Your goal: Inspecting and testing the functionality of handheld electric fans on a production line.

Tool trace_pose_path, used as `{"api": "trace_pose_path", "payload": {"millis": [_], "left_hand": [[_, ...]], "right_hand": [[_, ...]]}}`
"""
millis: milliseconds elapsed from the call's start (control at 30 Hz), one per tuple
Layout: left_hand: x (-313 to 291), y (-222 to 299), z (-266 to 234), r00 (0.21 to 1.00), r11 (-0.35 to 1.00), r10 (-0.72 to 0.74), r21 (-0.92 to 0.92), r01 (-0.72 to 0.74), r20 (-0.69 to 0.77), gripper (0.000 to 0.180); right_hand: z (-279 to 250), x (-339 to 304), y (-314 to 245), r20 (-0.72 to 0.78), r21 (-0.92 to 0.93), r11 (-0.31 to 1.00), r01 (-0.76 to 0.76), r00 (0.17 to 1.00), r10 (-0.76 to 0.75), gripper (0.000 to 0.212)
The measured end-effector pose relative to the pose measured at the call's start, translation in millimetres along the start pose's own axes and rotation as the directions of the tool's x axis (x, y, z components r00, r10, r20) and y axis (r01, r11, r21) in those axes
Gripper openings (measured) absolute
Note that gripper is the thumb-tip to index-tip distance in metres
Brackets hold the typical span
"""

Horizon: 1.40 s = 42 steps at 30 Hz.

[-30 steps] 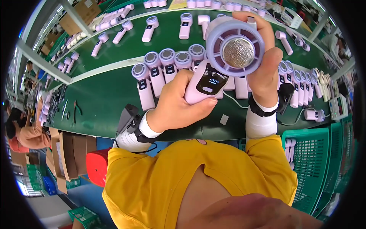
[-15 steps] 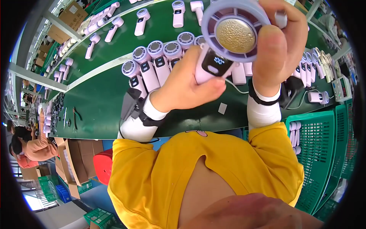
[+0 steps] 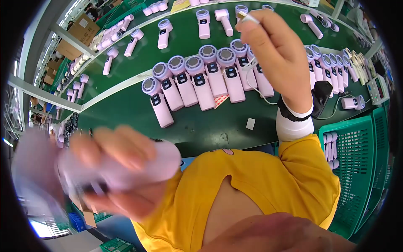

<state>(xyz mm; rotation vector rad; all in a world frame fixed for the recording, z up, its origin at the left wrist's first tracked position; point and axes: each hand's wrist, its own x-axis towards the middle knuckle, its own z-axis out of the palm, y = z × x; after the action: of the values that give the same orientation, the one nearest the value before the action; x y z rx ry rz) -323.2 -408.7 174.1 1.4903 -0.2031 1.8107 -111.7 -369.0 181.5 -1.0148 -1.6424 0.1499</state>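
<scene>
My left hand is low at the left, blurred by motion, and closed around a pale pink handheld fan. My right hand is raised over the green bench and pinches the metal plug of a white cable between thumb and fingers. The cable hangs down from that hand across a row of several identical pink fans lying side by side on the bench.
More pink fans lie on the far belt, and another row sits at the right. A green plastic crate with fans stands at the right. A small white label and a black device lie near the bench edge.
The fan was held up in both hands before the camera. Now my left hand has swept it down to the lower left, and my right hand has come off it holding the cable plug.
</scene>
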Motion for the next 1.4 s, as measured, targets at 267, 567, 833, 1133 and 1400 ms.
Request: {"api": "trace_pose_path", "payload": {"millis": [267,567,833,1133,1400], "left_hand": [[6.2,-3.7,-3.3,0.976,0.961,-0.195,-0.183,0.209,0.093,0.033],[22.1,-54.5,-17.4,0.534,0.511,-0.831,-0.169,0.843,0.155,0.030],[18.5,-67.1,-22.7,0.631,0.587,-0.689,-0.237,0.774,0.356,0.040],[15.9,-69.7,-19.2,0.728,0.756,-0.651,0.095,0.648,0.214,0.046],[21.1,-84.1,-33.3,0.889,0.875,-0.231,0.484,0.012,0.396,0.047]], "right_hand": [[9.5,-2.0,5.5,0.229,0.020,0.976,0.218,0.949,-0.217,0.016],[8.9,-4.8,-8.9,0.309,0.293,0.955,0.041,0.941,-0.136,0.024],[-6.6,-0.2,-2.5,0.477,0.186,0.981,0.057,0.868,-0.141,0.025],[0.5,-0.1,-2.0,0.377,0.175,0.977,0.123,0.908,-0.182,0.026],[16.9,-0.5,-1.0,0.256,0.055,0.987,0.149,0.954,-0.158,0.025]]}}
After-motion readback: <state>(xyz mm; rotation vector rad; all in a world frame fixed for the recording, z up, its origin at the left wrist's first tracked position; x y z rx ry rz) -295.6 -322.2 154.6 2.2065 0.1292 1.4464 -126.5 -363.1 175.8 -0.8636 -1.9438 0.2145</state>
